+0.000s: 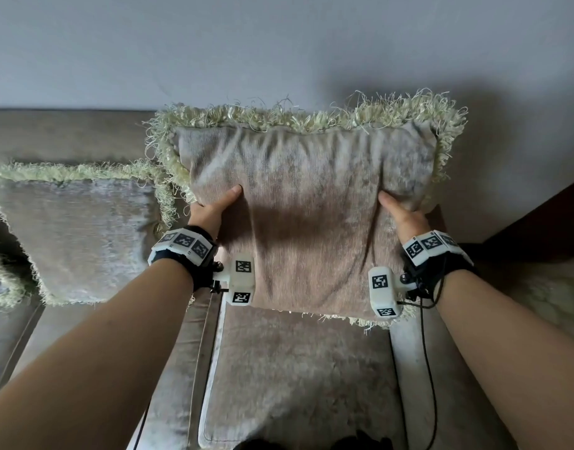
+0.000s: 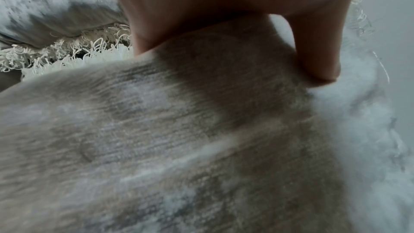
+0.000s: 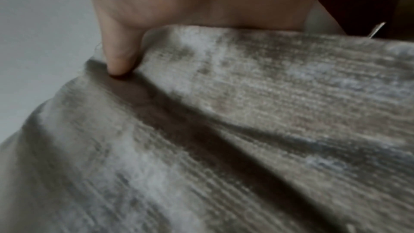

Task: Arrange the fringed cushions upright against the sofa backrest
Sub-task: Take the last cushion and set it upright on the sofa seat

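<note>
The fringed cushion (image 1: pixel 306 219) is gripped at both side edges — left hand (image 1: pixel 211 211) and right hand (image 1: pixel 404 216), thumbs dented into the front — and held above the sofa seat (image 1: pixel 298 378), before the backrest. Judged soft, light, floppy — best taken at the sides.

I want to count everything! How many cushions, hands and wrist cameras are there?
Cushions: 3, one held, one beside it, one at the left edge
Hands: 2, left, right
Wrist cameras: 2
Total: 7

a home living room: upholstered sofa (image 1: pixel 295 368) with fringed cushions (image 1: pixel 77 235) against a plain wall (image 1: pixel 279 43)
</note>
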{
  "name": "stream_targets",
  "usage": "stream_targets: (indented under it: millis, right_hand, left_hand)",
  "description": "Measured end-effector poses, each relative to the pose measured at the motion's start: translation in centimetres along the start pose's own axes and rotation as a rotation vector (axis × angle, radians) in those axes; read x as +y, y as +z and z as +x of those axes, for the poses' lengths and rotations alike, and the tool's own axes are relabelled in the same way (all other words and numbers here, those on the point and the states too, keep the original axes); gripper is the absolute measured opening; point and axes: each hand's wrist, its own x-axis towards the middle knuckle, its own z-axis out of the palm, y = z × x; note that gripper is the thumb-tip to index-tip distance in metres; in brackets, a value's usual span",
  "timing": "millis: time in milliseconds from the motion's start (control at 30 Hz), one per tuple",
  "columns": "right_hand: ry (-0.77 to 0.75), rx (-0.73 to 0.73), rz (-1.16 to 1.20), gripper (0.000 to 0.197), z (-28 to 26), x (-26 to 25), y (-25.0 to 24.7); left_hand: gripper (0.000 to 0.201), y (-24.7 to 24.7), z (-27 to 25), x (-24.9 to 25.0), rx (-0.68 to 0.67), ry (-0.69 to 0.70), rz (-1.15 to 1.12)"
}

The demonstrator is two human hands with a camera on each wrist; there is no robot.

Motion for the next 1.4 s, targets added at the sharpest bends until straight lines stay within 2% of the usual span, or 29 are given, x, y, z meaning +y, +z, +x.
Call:
stream_targets:
  millis: [100, 167, 300, 400, 467, 533, 700, 800, 900, 1000, 1133, 1167, 1300, 1367, 1400]
  right_hand:
    - [0.042, 0.004, 0.018, 0.108, 1.5, 1.0, 1.0]
    - [0.080, -0.002, -0.004, 0.119, 2.4, 1.8, 1.5]
    - [0.166, 0.022, -0.054, 0.132, 4.5, 3.8, 2.4]
    - [0.187, 0.017, -0.070, 0.117, 6.3, 5.2, 3.4]
    - [0.206, 0.004, -0.091, 0.105, 7.5, 6.0, 3.7]
    - [0.226, -0.018, -0.112, 0.104, 8.5, 6.5, 4.3]
    - [0.261, -0.019, -0.111, 0.145, 10.8, 7.9, 6.3]
    - [0.280, -0.005, -0.112, 0.153, 12.7, 8.9, 6.8]
    - [0.277, -0.018, -0.119, 0.153, 13.8, 9.5, 7.2]
    - [0.235, -0.010, -0.115, 0.140, 14.5, 10.0, 7.4]
    - [0.188, -0.001, -0.135, 0.146, 16.1, 11.7, 7.6]
    - [0.192, 0.005, -0.138, 0.146, 16.6, 12.1, 7.5]
    - [0.188, 0.024, -0.169, 0.136, 16.4, 11.5, 7.9]
    - [0.188, 0.043, -0.181, 0.141, 16.1, 11.2, 7.9]
    - [0.190, 0.051, -0.184, 0.145, 16.3, 11.3, 7.9]
  left_hand:
    - [0.102, 0.0, 1.3, -1.3, 0.003, -0.003, 0.011]
    - [0.088, -0.1, 2.7, -2.4, -0.014, -0.040, 0.031]
    - [0.090, 0.0, 5.0, -4.5, -0.013, -0.081, 0.043]
    - [0.073, 0.0, 7.1, -6.4, -0.002, -0.142, 0.074]
    - [0.070, -0.1, 8.3, -7.4, 0.012, -0.172, 0.075]
    - [0.068, -0.1, 9.5, -8.2, 0.032, -0.197, 0.082]
    - [0.069, 0.0, 11.9, -9.4, 0.072, -0.227, 0.104]
    - [0.069, 0.3, 13.1, -9.9, 0.080, -0.250, 0.110]
    - [0.079, 0.5, 14.2, -10.1, 0.085, -0.266, 0.114]
    - [0.117, 0.8, 14.6, -10.4, 0.066, -0.285, 0.148]
    - [0.101, 1.2, 15.1, -10.8, 0.117, -0.250, 0.177]
    - [0.107, 1.3, 15.2, -10.8, 0.125, -0.247, 0.200]
    - [0.155, 1.0, 16.0, -10.8, 0.136, -0.212, 0.264]
    - [0.161, 1.0, 15.8, -10.4, 0.122, -0.219, 0.265]
    - [0.154, 1.2, 15.6, -10.1, 0.109, -0.220, 0.267]
